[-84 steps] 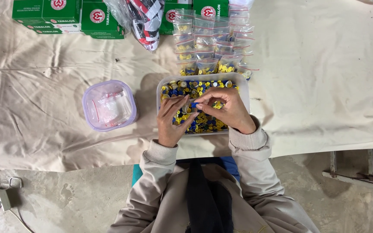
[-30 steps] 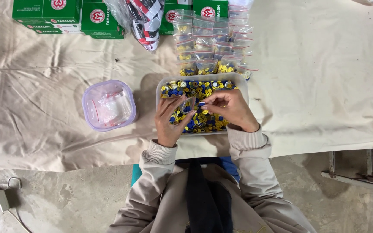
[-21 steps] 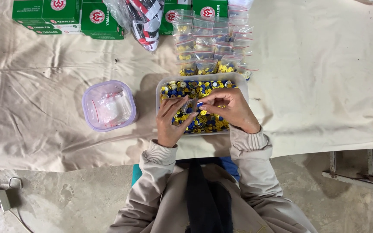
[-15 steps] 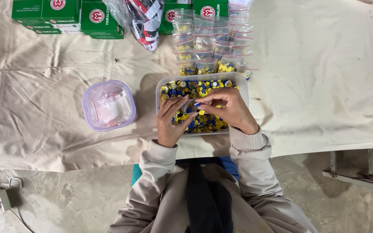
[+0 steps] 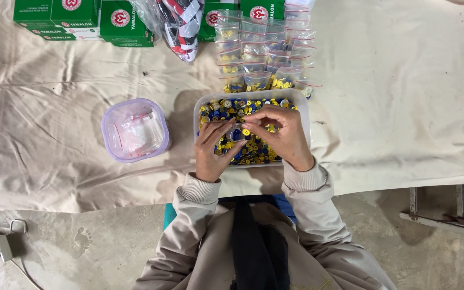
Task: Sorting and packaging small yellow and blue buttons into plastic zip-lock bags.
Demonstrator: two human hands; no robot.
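Fingers (image 5: 245, 119) of the right hand (image 5: 283, 134) pinch a small yellow piece (image 5: 246, 132) over the clear tub (image 5: 303, 107) of blue and yellow pieces, while the left hand (image 5: 213, 147) holds a small clear bag (image 5: 226, 129) by its mouth, thumb and fingers closed on it. Both hands hover just above the tub, which sits on the cloth-covered tabletop (image 5: 404, 107) right in front of the person. By the look of it, this is the filling step: the piece sits at the bag's opening. Dropping it in calls for a steady bag mouth and a clean release. Rows of filled bags (image 5: 264, 59) lie just beyond the tub; a lidded purple-rimmed box (image 5: 134, 130) stands to the left, well clear.
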